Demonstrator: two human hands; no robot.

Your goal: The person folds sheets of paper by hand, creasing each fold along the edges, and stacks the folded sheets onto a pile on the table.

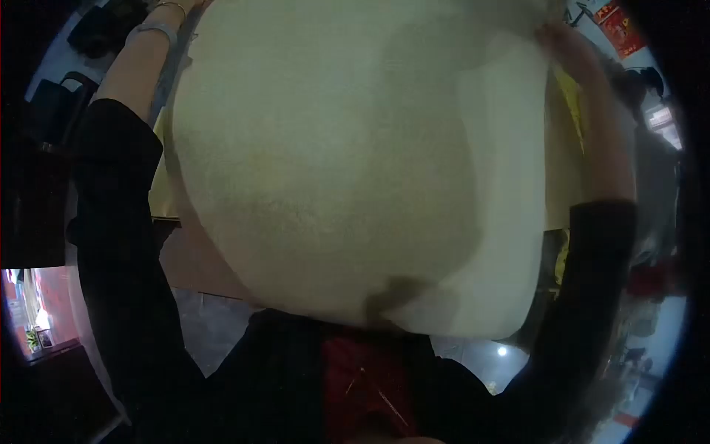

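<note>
A large pale cream sheet point(333, 163) with rounded lower corners fills the middle of the view, close to the camera and raised in front of the dark top. At the upper left edge of the sheet is my left hand point(194, 4), mostly cut off by the frame, with its fingers hidden. My right hand point(555, 35), blurred, grips the sheet's upper right edge. Both arms reach forward around the sheet. A dark shadow falls across its right half.
Behind the sheet, a brown and yellowish surface point(166, 196) shows at the left. Dark chairs point(55, 107) stand at the upper left. A red printed item point(620, 28) is at the upper right. Grey floor point(214, 325) shows below.
</note>
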